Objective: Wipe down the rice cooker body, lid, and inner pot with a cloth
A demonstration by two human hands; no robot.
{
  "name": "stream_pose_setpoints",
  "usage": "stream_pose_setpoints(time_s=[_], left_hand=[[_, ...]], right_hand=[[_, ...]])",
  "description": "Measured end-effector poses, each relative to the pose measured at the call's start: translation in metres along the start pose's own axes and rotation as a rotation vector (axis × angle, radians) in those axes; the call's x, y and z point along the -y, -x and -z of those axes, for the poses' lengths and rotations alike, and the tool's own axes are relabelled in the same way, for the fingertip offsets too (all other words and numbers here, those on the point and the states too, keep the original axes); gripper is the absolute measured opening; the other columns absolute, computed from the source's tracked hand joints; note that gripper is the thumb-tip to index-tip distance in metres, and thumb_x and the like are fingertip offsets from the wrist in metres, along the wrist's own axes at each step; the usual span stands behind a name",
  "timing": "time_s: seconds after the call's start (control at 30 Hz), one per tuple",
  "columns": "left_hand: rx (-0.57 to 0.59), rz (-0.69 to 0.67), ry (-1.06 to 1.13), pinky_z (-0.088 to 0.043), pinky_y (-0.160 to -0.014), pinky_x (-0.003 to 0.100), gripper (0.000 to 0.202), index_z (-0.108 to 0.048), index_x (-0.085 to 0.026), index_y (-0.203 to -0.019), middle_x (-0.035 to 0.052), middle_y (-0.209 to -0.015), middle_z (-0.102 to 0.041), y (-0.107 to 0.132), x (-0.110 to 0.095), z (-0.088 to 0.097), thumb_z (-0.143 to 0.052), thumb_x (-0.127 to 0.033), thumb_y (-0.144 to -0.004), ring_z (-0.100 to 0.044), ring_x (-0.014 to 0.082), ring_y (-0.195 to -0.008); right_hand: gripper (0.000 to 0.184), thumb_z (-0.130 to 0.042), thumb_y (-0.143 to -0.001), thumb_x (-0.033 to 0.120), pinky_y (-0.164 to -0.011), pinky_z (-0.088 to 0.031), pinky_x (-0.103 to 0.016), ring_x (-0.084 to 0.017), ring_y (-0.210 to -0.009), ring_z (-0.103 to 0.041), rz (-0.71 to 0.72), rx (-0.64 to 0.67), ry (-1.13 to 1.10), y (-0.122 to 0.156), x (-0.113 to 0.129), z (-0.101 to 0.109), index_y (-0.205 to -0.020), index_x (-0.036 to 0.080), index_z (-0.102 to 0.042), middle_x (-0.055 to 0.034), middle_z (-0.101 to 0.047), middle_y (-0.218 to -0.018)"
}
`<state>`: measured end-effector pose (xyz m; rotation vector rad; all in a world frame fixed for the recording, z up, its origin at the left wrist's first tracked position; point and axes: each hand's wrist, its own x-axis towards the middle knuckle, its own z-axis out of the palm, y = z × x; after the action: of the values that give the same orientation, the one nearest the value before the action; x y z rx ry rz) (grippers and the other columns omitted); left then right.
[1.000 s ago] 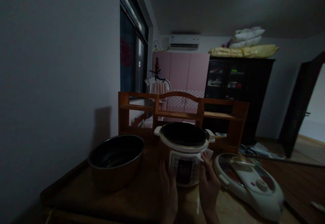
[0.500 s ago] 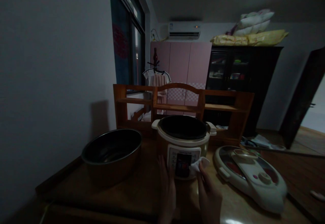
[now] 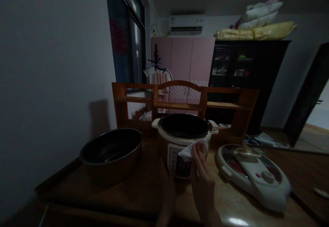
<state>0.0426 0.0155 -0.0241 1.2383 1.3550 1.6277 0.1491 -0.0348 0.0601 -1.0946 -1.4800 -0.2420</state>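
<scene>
An electric pressure cooker (image 3: 164, 141) with no lid on it stands upright in front of me, its control panel (image 3: 183, 168) facing my way. My right hand (image 3: 204, 172) presses a white cloth (image 3: 189, 150) against the panel's upper right part, with its fingers closed on the cloth. Against the cooker's lower left side lies my left hand (image 3: 167, 182), fingers stretched out and nothing in it. To the left sits a dark inner pot (image 3: 113, 165). The cooker's lid (image 3: 257, 177) rests on the table at the right.
The wooden table (image 3: 144, 199) carries all these things. A low wooden shelf rack (image 3: 180, 106) rises behind the cooker, and a wall (image 3: 64, 83) borders the left side. Farther back are a pink wardrobe (image 3: 181, 59) and a dark cabinet (image 3: 267, 69).
My right hand has moved up with the cloth, from the panel's right edge onto its upper part, and the cloth now lies more spread out. My left hand stays at the cooker's side.
</scene>
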Motion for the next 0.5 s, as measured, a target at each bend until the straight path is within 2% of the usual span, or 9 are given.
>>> stream_pose_setpoints(time_s=[0.1,0.2,0.4,0.5], left_hand=[[-0.032,0.031,-0.015,-0.011,-0.122,0.038,0.072,-0.017,-0.014,-0.154,0.0124,-0.163,-0.011,-0.004,0.0,-0.001,-0.039,-0.05,-0.095,-0.006,0.021,-0.15],[-0.046,0.059,-0.017,-0.015,-0.122,0.038,0.073,-0.022,-0.02,-0.153,0.0112,-0.162,-0.02,-0.003,-0.008,0.001,-0.045,-0.053,-0.092,-0.011,0.023,-0.149],[-0.06,0.061,-0.018,-0.014,-0.122,0.037,0.073,-0.024,-0.02,-0.153,0.0107,-0.163,-0.016,0.003,-0.017,0.005,-0.046,-0.053,-0.092,-0.01,0.0233,-0.149],[-0.062,0.063,-0.019,-0.016,-0.122,0.038,0.072,-0.025,-0.021,-0.152,0.0104,-0.162,-0.02,0.002,-0.017,0.004,-0.047,-0.053,-0.092,-0.012,0.0238,-0.149]], right_hand=[[0.051,-0.038,-0.099,0.016,-0.116,-0.034,-0.051,-0.027,-0.144,-0.033,0.036,0.005,0.025,0.005,-0.005,-0.004,-0.149,0.028,-0.039,-0.0029,-0.035,-0.156],[0.052,-0.04,-0.099,0.015,-0.115,-0.037,-0.051,-0.027,-0.143,-0.035,0.048,-0.006,0.024,0.009,-0.007,-0.003,-0.149,0.028,-0.039,-0.0037,-0.037,-0.155],[0.053,-0.04,-0.098,0.013,-0.116,-0.036,-0.051,-0.028,-0.142,-0.036,0.079,0.008,0.028,0.013,-0.011,-0.002,-0.15,0.026,-0.038,-0.0044,-0.036,-0.155],[0.053,-0.04,-0.098,0.013,-0.116,-0.037,-0.052,-0.028,-0.142,-0.036,0.076,0.0,0.019,0.015,-0.013,-0.003,-0.15,0.026,-0.037,-0.0046,-0.036,-0.155]])
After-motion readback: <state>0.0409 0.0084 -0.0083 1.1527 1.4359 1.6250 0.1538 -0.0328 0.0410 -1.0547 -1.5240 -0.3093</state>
